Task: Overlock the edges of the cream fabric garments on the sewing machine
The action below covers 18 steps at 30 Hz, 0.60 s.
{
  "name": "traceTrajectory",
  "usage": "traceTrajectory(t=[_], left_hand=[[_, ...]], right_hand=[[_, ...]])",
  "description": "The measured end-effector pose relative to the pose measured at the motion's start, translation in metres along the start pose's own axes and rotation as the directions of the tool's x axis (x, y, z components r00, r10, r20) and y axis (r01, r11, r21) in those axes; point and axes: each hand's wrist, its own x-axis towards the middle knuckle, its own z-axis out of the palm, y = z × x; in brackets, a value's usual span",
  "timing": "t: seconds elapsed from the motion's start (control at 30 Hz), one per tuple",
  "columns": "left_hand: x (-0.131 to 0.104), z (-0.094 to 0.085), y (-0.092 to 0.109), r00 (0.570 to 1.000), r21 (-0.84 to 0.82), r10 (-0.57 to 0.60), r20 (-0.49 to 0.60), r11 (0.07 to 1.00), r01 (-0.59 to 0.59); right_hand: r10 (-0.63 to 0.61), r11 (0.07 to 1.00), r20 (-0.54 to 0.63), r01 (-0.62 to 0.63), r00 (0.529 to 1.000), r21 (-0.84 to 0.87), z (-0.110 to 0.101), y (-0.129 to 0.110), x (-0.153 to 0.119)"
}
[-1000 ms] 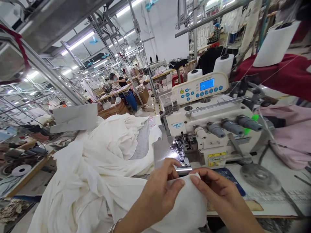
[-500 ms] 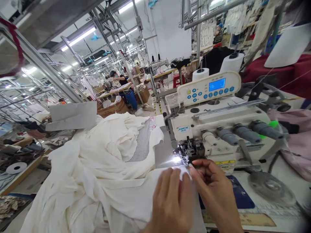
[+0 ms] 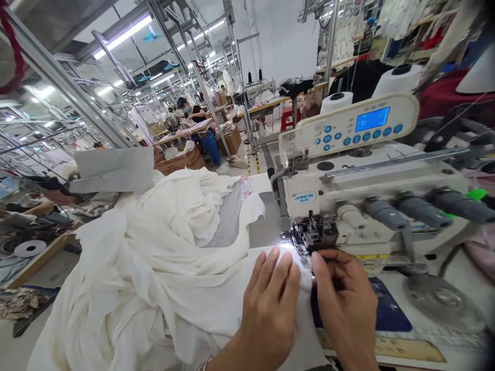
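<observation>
White fabric lies in loose folds across the left of the sewing table, its right edge running up to the presser foot of an overlock sewing machine. My left hand rests flat on this fabric just in front of the foot, fingers stretched out and open. Close by on the right, my right hand pinches the fabric edge between thumb and forefinger; its other fingers curl underneath and are partly hidden. A bright lamp lights the needle area.
The machine's control panel has a lit blue display. Thread cones stand behind it. A grey cardboard sheet stands at the back left. A dark blue pad and a ruler lie at the right. Another person sits farther off.
My left hand has shifted slightly up and its fingers have spread flatter on the fabric. My right hand stays pinched at the edge. The view has turned, so the machine appears farther right and larger.
</observation>
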Motion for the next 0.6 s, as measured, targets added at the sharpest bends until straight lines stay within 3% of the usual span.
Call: traceTrajectory(t=[0.07,0.13,0.27,0.5,0.6], left_hand=[[-0.001,0.000,0.002,1.000,0.000,0.012,-0.012,1.000,-0.012],[-0.001,-0.001,0.002,0.999,0.005,0.040,-0.005,0.999,-0.040],[0.001,-0.004,0.001,0.994,-0.003,0.077,0.078,0.997,-0.077],[0.000,-0.007,-0.003,0.987,-0.053,0.083,0.137,0.996,-0.076],[0.001,-0.005,-0.005,0.988,-0.076,0.091,0.129,0.994,-0.081]], right_hand=[[0.052,0.998,0.020,-0.052,0.998,0.017,-0.008,0.008,-0.008],[0.131,0.987,0.118,-0.140,0.984,0.072,-0.016,0.015,-0.019],[0.229,0.918,0.363,-0.324,0.903,0.227,-0.025,0.021,-0.033],[0.250,0.845,0.436,-0.414,0.865,0.339,-0.025,0.018,-0.030],[0.309,0.757,0.489,-0.522,0.816,0.392,-0.026,0.017,-0.027]])
